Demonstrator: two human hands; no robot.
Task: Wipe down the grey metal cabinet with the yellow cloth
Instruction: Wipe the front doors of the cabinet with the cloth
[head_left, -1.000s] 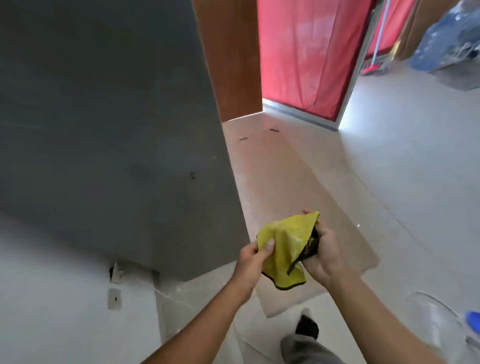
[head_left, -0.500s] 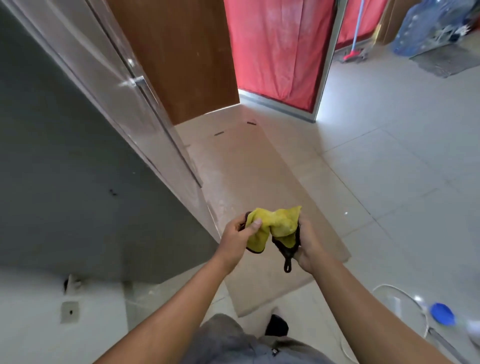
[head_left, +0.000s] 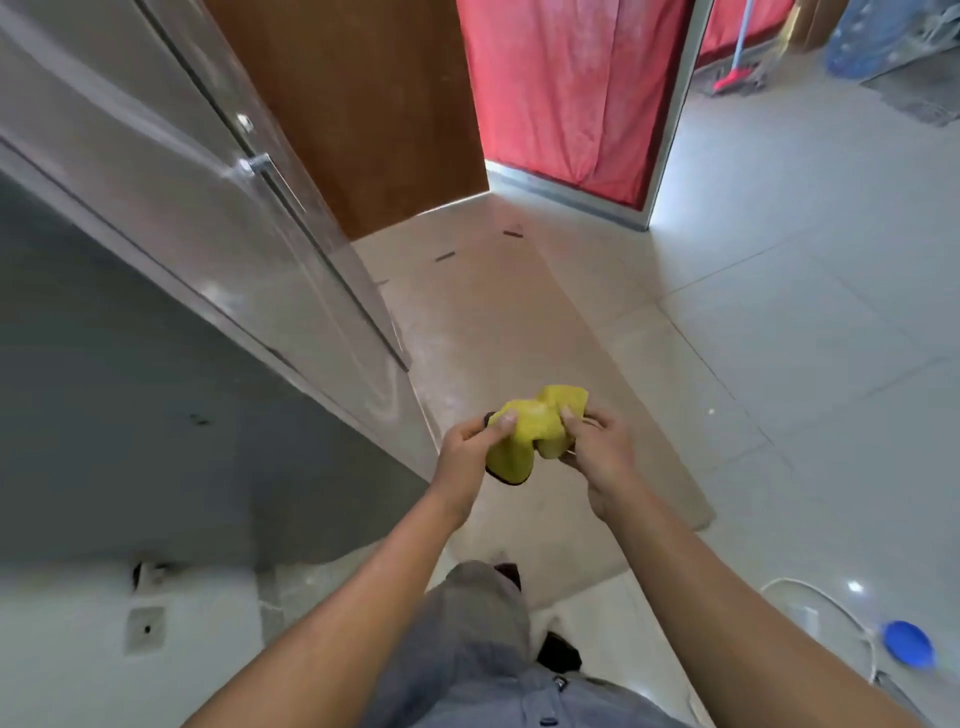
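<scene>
Grey metal cabinet (head_left: 156, 415) fills the left side of the head view, with its dull grey side panel facing the viewer and its paler, glossy front running away up the frame. A slim metal handle (head_left: 257, 165) sits on that front. Pale tiled floor (head_left: 779, 338) covers the right side. A brown wooden door (head_left: 363, 104) stands behind the cabinet, with a red curtain (head_left: 561, 88) hanging just to its right. A long beige floor sheet (head_left: 519, 322) lies on the tiles beside the cabinet's base. The person's two bare forearms reach forward from the bottom edge, above a leg in grey trousers (head_left: 478, 623).

The left hand (head_left: 467, 447) and right hand (head_left: 602, 452) meet in the middle of the view, each gripping one side of the yellow cloth (head_left: 530, 436). On both hands the fingers curl under the fabric while the thumb presses down on top, so the cloth is pinched between them. The cloth is bunched into a soft lump with a dark edge showing at its lower end. It is held in the air over the beige sheet, near the cabinet's bottom corner but apart from it. A small blue disc (head_left: 908, 643) lies on the floor at the lower right, well apart from the hands.
</scene>
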